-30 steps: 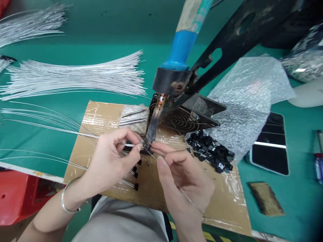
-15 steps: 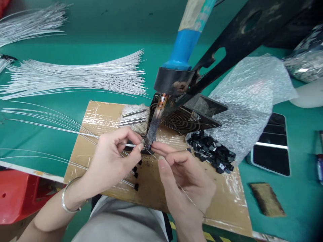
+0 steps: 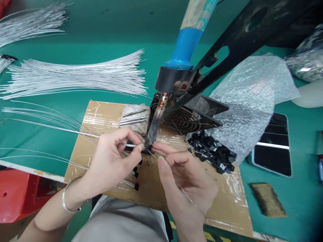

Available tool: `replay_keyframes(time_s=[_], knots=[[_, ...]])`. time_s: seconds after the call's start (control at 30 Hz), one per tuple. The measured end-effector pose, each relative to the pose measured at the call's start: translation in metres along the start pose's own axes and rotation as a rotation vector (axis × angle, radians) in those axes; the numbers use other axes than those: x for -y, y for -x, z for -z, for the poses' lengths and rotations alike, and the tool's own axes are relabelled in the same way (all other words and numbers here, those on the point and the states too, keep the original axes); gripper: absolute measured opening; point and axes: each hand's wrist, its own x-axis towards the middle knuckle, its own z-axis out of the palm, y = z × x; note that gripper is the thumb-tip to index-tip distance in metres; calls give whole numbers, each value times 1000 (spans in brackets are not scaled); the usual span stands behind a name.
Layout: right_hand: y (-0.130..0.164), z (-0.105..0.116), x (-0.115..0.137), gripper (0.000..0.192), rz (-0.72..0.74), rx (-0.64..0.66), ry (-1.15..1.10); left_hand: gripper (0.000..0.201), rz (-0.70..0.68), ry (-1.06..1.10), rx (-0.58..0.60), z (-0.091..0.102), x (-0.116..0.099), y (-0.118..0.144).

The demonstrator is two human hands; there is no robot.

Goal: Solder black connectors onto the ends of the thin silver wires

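Head view: your left hand (image 3: 111,161) pinches a white wire (image 3: 75,132) and your right hand (image 3: 186,176) solder wire (image 3: 188,198) at the soldering iron tip (image 3: 151,134); finished leads (image 3: 131,174) lie below, loose black parts (image 3: 212,153) remain.

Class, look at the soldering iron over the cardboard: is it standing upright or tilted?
Tilted. The soldering iron slopes in its black stand, blue handle up to the right, tip down-left at the wire between both hands.
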Motion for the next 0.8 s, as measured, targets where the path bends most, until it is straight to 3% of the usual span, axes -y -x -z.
replay_keyframes(time_s=[0.8], knots=[[-1,0,-3,15,13,-4,1,9,3,-4,-4,-2,0,0]])
